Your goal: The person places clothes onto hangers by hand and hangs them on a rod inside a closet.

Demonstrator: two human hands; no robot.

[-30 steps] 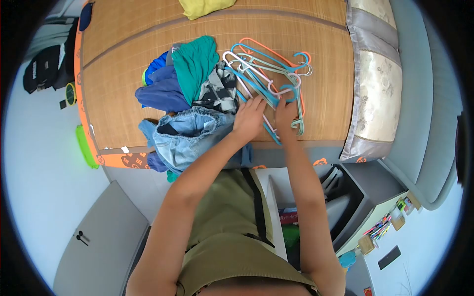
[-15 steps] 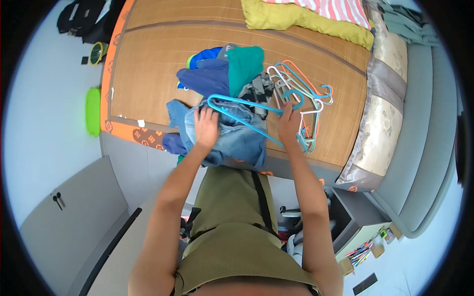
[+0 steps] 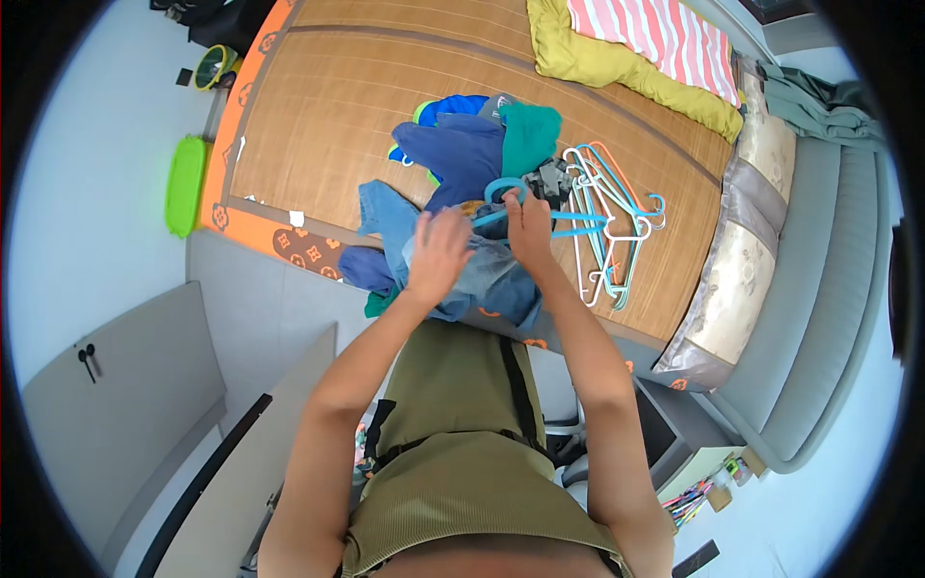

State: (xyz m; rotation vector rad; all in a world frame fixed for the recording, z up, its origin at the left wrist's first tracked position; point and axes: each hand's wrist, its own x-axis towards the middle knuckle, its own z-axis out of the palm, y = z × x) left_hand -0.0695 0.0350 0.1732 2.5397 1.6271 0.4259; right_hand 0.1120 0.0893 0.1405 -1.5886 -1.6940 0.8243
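Note:
Near its hook, a blue clothes hanger (image 3: 578, 227) is gripped by my right hand (image 3: 528, 229). One arm of the hanger points right, the other reaches left toward my left hand (image 3: 439, 252). That left hand is over a pair of blue jeans (image 3: 493, 281), its fingers apart and somewhat blurred; whether it touches the denim or the hanger I cannot tell. The jeans lie bunched at the bed's front edge. Behind them is a heap of clothes with a navy garment (image 3: 453, 154) and a green one (image 3: 532, 135).
Several white, blue and orange hangers (image 3: 617, 226) lie in a pile on the bed mat (image 3: 328, 116), right of my hands. A mustard quilt (image 3: 626, 89) and a striped pink cloth (image 3: 665, 43) are at the back. A padded headboard (image 3: 819, 279) stands on the right.
My right hand has brought the blue hanger left, over the jeans, and turned it so an arm points right. My left hand has lifted slightly and shifted right. The view has shifted too.

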